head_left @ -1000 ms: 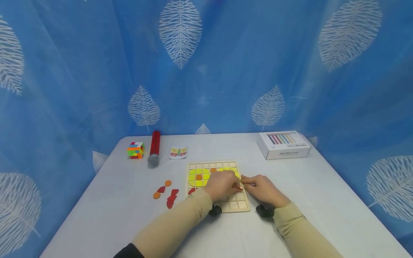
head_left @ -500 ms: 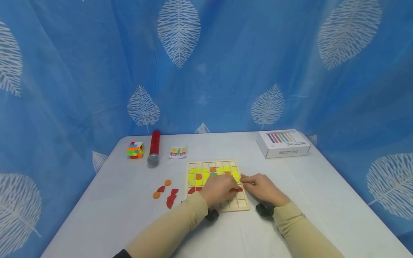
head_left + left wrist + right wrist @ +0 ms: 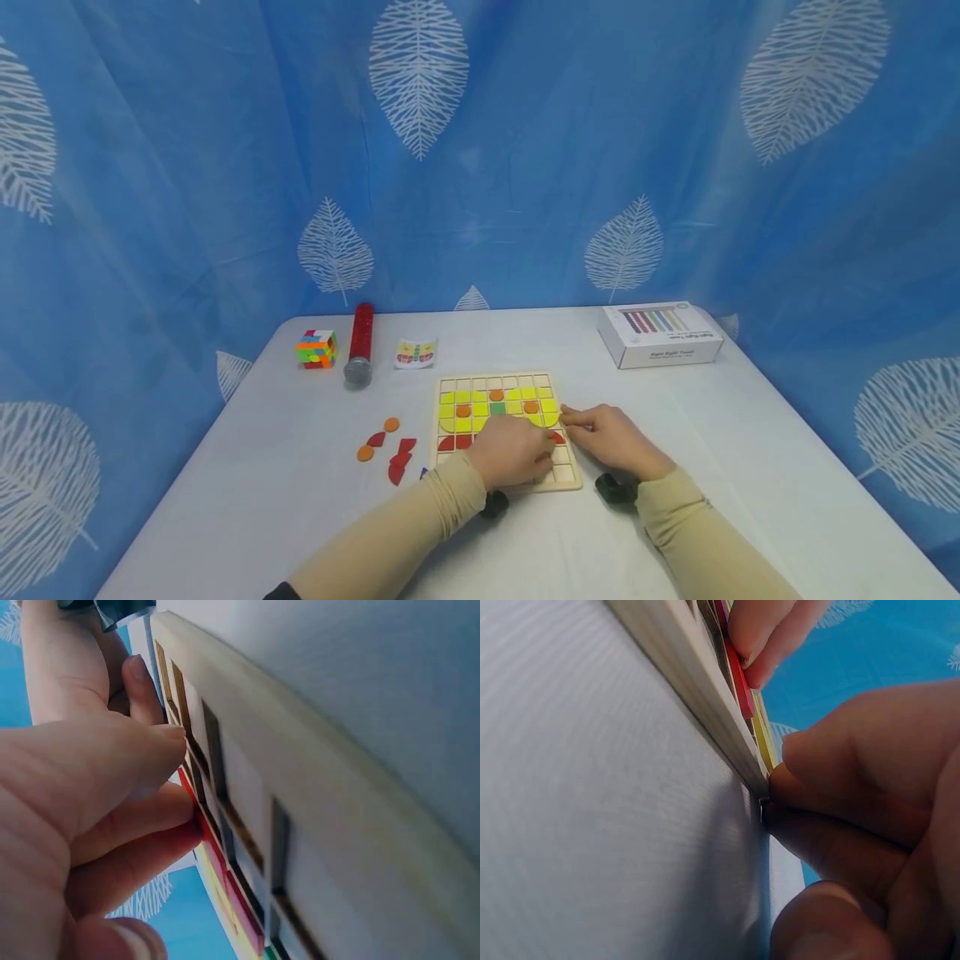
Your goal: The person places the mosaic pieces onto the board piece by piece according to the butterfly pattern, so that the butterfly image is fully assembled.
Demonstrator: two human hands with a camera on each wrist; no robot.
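In the head view a wooden grid board (image 3: 564, 477) lies mid-table, its squares partly filled with yellow, orange, green and red flat pieces. My left hand (image 3: 512, 452) reaches over the lower part of the board and hides several squares. Its fingertips touch a red piece (image 3: 213, 851) set in the grid, while the thumb stays apart from that piece. At the board's right edge my right hand (image 3: 611, 436) pinches the rim between thumb and fingers, as the right wrist view shows the rim (image 3: 735, 746) running into its grip.
Left of the board lie loose red pieces (image 3: 402, 458) and orange discs (image 3: 365, 453). Behind them are a colour cube (image 3: 317, 349), a red tube with a silvery end (image 3: 361, 342) and a butterfly picture card (image 3: 415, 354). A white box (image 3: 662, 335) stands back right.
The red piece that my left fingers pinched now lies flat in the board's right-hand squares. My left hand has drawn slightly toward me. The right hand keeps its place at the edge.
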